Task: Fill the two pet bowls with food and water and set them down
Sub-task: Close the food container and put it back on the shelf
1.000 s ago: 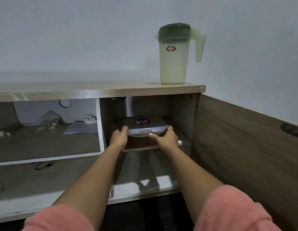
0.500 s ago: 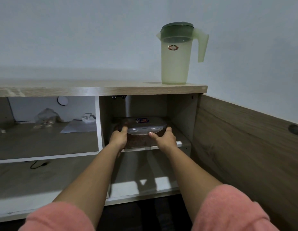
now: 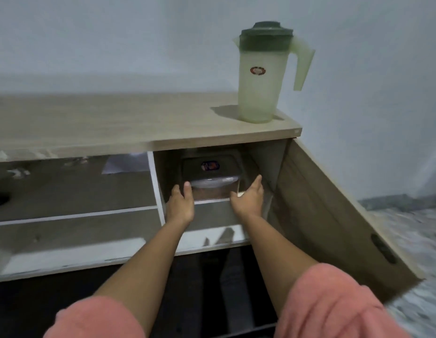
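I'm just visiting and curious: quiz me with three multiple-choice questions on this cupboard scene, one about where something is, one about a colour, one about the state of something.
1. Where does the pale green plastic jug with the dark green lid stand?
A. on the wooden cupboard top, near its right end
B. on the floor
C. inside the left compartment

2. What colour are the person's sleeves?
A. blue
B. pink
C. black

3. How is the clear lidded plastic container of brown food placed?
A. lying open on the floor
B. upside down on the cupboard top
C. lid on, on the shelf of the right compartment

Answers: 1 A, the jug's base rests on the top board by the right edge. 2 B, both sleeves at the bottom of the view are pink. 3 C, its lid is on, with the left hand and the right hand at its two sides.
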`<state>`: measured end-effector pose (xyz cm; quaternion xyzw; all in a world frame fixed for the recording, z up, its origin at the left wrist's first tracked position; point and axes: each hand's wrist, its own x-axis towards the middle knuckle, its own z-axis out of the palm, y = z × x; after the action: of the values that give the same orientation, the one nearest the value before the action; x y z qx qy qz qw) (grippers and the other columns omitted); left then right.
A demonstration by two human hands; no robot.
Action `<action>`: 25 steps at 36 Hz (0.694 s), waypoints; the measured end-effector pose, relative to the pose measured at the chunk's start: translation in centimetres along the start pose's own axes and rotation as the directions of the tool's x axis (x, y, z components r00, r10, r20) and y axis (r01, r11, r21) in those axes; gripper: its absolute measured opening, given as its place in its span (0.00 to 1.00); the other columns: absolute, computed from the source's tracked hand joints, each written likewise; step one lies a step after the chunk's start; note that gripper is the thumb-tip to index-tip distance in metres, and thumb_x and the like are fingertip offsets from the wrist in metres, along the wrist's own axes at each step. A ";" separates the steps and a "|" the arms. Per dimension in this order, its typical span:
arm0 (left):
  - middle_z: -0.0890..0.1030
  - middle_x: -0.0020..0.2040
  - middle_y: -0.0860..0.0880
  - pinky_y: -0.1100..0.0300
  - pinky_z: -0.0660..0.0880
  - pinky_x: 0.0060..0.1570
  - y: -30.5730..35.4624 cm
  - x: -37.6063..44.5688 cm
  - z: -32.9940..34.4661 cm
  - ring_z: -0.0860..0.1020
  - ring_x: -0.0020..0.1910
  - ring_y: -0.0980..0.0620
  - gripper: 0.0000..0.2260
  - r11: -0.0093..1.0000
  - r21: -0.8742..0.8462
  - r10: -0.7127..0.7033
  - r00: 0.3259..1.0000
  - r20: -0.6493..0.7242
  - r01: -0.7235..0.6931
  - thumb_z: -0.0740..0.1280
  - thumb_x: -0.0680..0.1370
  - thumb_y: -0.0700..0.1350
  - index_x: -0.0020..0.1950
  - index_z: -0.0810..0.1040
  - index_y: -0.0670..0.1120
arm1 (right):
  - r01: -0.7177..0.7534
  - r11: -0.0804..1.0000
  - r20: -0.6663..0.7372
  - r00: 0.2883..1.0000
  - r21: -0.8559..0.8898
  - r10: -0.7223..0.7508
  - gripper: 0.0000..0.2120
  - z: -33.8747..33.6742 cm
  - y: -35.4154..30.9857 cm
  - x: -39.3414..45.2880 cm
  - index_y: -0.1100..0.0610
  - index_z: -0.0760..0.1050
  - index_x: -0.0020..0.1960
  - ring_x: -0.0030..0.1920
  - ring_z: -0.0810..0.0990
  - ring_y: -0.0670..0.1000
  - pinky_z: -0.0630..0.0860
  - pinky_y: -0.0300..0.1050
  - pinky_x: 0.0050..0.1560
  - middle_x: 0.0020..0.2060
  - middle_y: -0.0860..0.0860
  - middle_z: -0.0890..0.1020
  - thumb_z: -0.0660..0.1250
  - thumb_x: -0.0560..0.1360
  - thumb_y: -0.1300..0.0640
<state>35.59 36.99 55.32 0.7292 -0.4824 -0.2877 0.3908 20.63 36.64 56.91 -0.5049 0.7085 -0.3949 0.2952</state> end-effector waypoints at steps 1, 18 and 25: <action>0.62 0.76 0.41 0.50 0.59 0.72 0.5 -0.7 -0.5 0.62 0.75 0.41 0.28 1.000 0.024 0.002 1.000 0.028 -0.003 0.48 0.83 0.57 0.78 0.56 0.43 | -0.020 1.000 0.017 1.000 -0.016 0.020 0.43 -0.6 -0.6 -0.7 0.58 0.40 0.78 0.77 0.53 0.57 0.57 0.48 0.74 0.77 0.57 0.51 0.66 0.76 0.56; 0.71 0.70 0.41 0.53 0.67 0.65 14.9 -8.5 -12.7 0.70 0.68 0.41 0.20 0.900 0.404 0.130 0.986 0.106 -0.162 0.58 0.81 0.45 0.73 0.66 0.41 | -0.042 0.959 0.173 0.980 -0.279 0.094 0.37 -15.8 -11.6 -8.4 0.61 0.50 0.77 0.76 0.55 0.55 0.56 0.45 0.73 0.77 0.57 0.55 0.65 0.76 0.52; 0.58 0.78 0.43 0.48 0.58 0.74 15.5 -5.6 -15.4 0.56 0.77 0.44 0.25 0.809 0.559 0.082 0.976 0.203 -0.184 0.57 0.81 0.44 0.78 0.58 0.43 | -0.047 0.928 0.145 0.984 -0.369 0.108 0.36 -20.1 -11.8 -8.3 0.61 0.54 0.77 0.76 0.55 0.55 0.57 0.49 0.75 0.76 0.57 0.57 0.64 0.75 0.52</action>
<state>38.42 43.13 76.82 0.7502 -0.6279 -0.1616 0.1297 12.53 47.65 77.55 -0.5528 0.7624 -0.2024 0.2687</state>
